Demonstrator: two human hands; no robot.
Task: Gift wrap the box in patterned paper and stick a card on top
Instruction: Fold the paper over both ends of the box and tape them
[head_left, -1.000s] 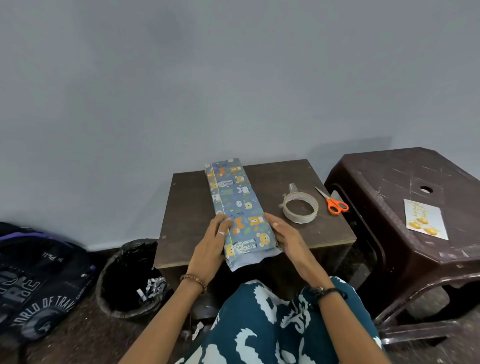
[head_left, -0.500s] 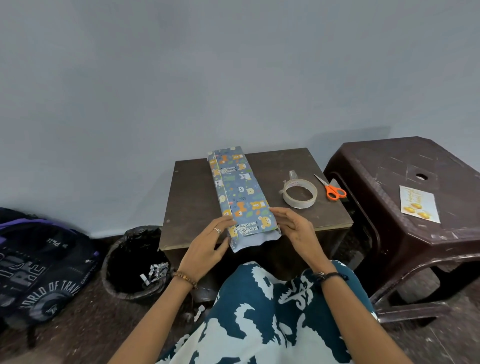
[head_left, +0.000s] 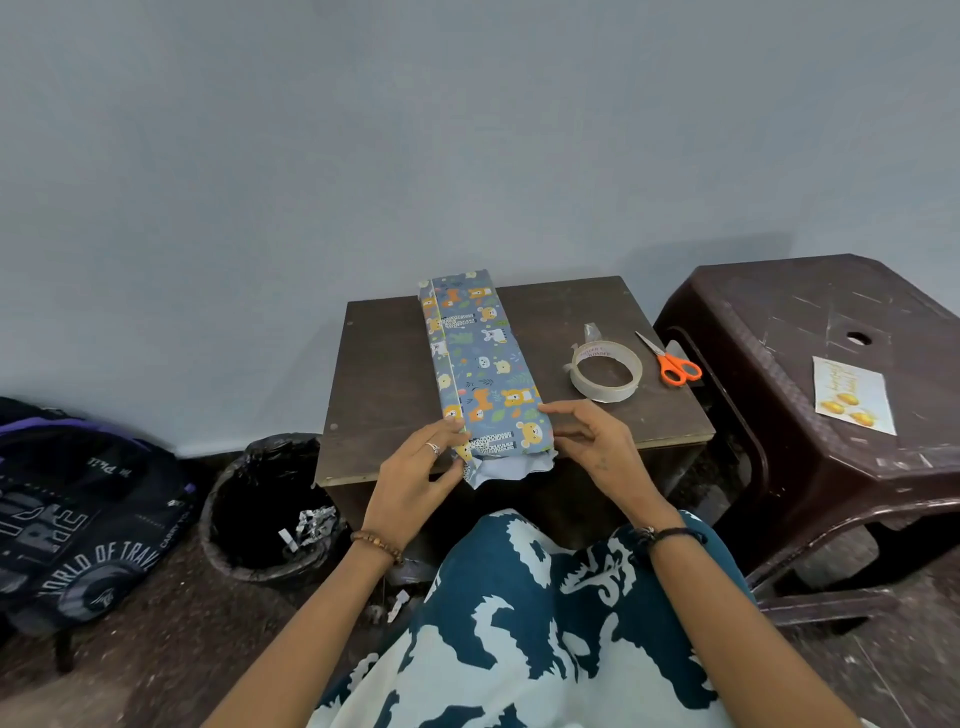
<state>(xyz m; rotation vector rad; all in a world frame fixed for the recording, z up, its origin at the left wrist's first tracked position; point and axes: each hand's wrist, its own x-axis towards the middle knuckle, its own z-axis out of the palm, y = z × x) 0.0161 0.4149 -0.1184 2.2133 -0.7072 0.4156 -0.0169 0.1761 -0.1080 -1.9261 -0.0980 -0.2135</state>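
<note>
A: Start closest in. What are the two grips doing?

B: The left hand (head_left: 415, 475) has its fingers pressed together against the near-left edge of the long box wrapped in blue animal-print paper (head_left: 480, 371). The right hand (head_left: 589, 447) sits on the opposite side, fingers loosely spread and laid along the near-right edge, not clamped on anything that I can make out.

A: And between them?

B: The unfolded near end of the wrap (head_left: 506, 467), pale underside showing, sticking out past the near rim of the small dark wooden surface (head_left: 379, 374). It looks open and untaped. The box runs away from the hands towards the wall, with a lengthwise seam on its left.

A: What could go wrong from here?

B: My guess: with the end overhanging, pressing down on it could tip or slide the box towards the lap. Uneven side folds would leave a lumpy end, and the thin paper may tear at the corner if pulled hard.

A: Is tape within reach?

B: The clear roll of tape (head_left: 605, 371) lies just beyond the right hand, with the orange-handled scissors (head_left: 672, 361) further right. Letting go to fetch tape could let the fold spring open.

A: And the card?

B: The white card with yellow print (head_left: 852, 395) lies well off to the right on the dark brown plastic stool (head_left: 779, 312), not yet stuck on
</note>
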